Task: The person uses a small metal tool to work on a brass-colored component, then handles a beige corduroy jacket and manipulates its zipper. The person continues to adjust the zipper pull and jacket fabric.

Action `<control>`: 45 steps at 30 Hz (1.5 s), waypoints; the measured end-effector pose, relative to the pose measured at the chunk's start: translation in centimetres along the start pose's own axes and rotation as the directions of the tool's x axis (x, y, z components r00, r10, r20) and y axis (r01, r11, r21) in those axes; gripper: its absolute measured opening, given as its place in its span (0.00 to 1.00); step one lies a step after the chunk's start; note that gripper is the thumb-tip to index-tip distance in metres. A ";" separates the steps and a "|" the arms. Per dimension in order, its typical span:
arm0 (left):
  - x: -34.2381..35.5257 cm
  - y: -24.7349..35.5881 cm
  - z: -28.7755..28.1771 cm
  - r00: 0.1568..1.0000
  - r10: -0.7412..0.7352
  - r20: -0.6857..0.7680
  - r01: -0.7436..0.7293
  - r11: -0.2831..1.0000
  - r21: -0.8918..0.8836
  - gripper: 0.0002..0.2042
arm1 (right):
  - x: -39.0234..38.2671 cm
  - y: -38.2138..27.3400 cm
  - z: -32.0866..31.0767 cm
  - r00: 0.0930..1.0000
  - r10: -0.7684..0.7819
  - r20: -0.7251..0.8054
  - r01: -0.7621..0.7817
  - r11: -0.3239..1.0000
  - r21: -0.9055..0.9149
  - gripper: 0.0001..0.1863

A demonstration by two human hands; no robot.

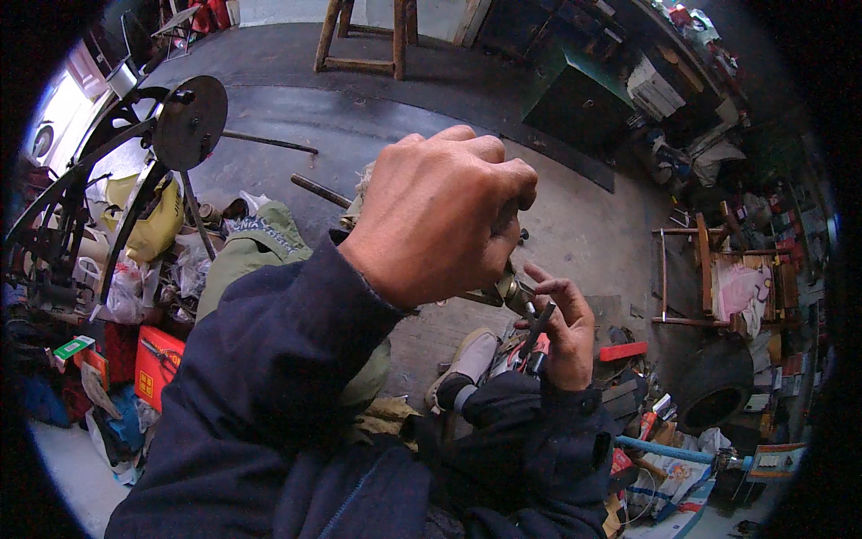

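Note:
My left hand (440, 211) is raised close to the camera, closed in a fist with its back toward me. Whatever its fingers hold is hidden behind the hand. Just below it, a brass-coloured metal fitting (514, 292) shows, with a small dark knob (523, 235) above. My right hand (567, 332) is lower and farther right, with fingers bent beside the fitting. A thin dark bar (539, 328) lies across its fingers and appears gripped there. A metal rod (319, 190) sticks out to the left beyond my left wrist.
A black machine with a round disc (190, 123) stands at left, above bags and a red box (160, 366). Olive-green cloth (256, 247) lies beside my left arm. A wooden stool (370, 63) and green cabinet (579, 101) stand behind. A tyre (716, 386) and clutter lie right.

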State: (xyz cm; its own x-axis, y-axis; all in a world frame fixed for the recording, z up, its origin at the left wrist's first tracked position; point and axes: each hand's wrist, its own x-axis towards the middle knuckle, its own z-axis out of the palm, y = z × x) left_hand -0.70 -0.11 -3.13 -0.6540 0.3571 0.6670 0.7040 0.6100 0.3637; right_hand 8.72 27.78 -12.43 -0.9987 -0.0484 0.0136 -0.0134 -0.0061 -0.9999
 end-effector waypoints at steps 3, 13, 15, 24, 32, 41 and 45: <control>0.0 0.0 -0.1 1.000 0.009 0.000 -0.009 1.000 0.006 0.10 | 0.1 0.4 -1.0 0.996 0.046 -0.083 -0.066 0.961 -0.269 0.23; 0.0 0.0 -0.1 1.000 0.007 -0.001 -0.007 1.000 0.002 0.11 | 0.0 -0.1 -1.5 0.885 0.407 0.226 -0.426 0.904 0.043 0.28; -0.1 -0.1 -0.2 1.000 0.001 0.008 -0.001 1.000 0.008 0.11 | 0.0 -0.1 -0.8 0.892 0.438 0.109 -0.438 0.899 -0.030 0.26; 0.0 -0.3 -0.2 1.000 -0.002 -0.014 0.002 1.000 -0.005 0.11 | -0.5 -0.3 1.7 0.997 0.062 0.034 -0.058 0.992 -0.114 0.40; -0.1 -0.1 -0.3 1.000 -0.017 0.021 0.017 1.000 0.017 0.10 | -0.1 -1.2 0.2 0.980 0.097 0.176 -0.115 0.989 0.094 0.41; 0.0 0.1 -0.1 1.000 -0.001 0.000 0.001 1.000 0.001 0.09 | 0.4 -0.5 -0.5 0.975 0.026 0.222 -0.029 1.000 0.008 0.24; 0.1 0.2 0.0 1.000 0.001 -0.005 -0.001 1.000 0.003 0.10 | 0.0 -1.3 -0.2 0.981 0.056 0.185 -0.059 0.998 0.015 0.32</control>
State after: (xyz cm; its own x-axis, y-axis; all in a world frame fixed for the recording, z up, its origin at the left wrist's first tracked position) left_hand -0.61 0.02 -3.00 -0.6516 0.3543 0.6707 0.7040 0.6117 0.3608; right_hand 8.71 28.03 -11.13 -0.9717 -0.2326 -0.0413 0.0468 -0.0181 -0.9987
